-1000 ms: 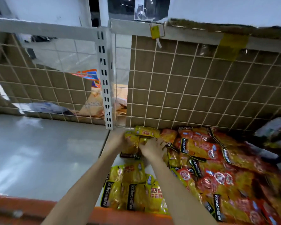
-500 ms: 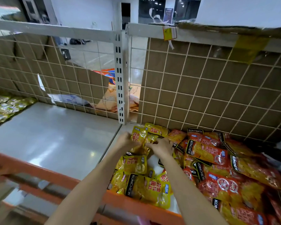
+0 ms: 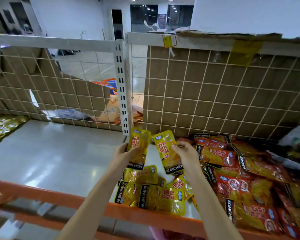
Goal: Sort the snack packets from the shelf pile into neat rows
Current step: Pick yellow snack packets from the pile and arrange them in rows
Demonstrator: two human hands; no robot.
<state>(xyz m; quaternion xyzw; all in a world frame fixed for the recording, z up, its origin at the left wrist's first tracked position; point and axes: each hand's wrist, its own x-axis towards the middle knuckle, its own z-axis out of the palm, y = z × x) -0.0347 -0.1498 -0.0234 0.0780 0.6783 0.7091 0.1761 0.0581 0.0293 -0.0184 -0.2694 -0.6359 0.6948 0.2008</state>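
Note:
My left hand [image 3: 123, 154] grips a yellow KONCHEW snack packet [image 3: 140, 146] upright above the shelf. Beside it my right hand [image 3: 186, 154] pinches a second yellow packet [image 3: 167, 152] by its right edge, also upright. Below the hands lies a small group of yellow packets [image 3: 151, 191] near the shelf's front edge. To the right spreads a loose pile of red and orange packets [image 3: 241, 179] that reaches the back grid.
The white shelf board [image 3: 55, 153] stretches to the left, with an orange front rail [image 3: 145, 215]. A wire grid backed with cardboard [image 3: 215, 94] closes the rear, split by a white slotted upright [image 3: 122, 94]. Greenish-yellow packets [image 3: 2, 127] lie at the far left.
Both hands have lifted off the pile, each raising a yellow packet upright. The camera has pulled back and tilted, which shows more of the shelf and the room behind.

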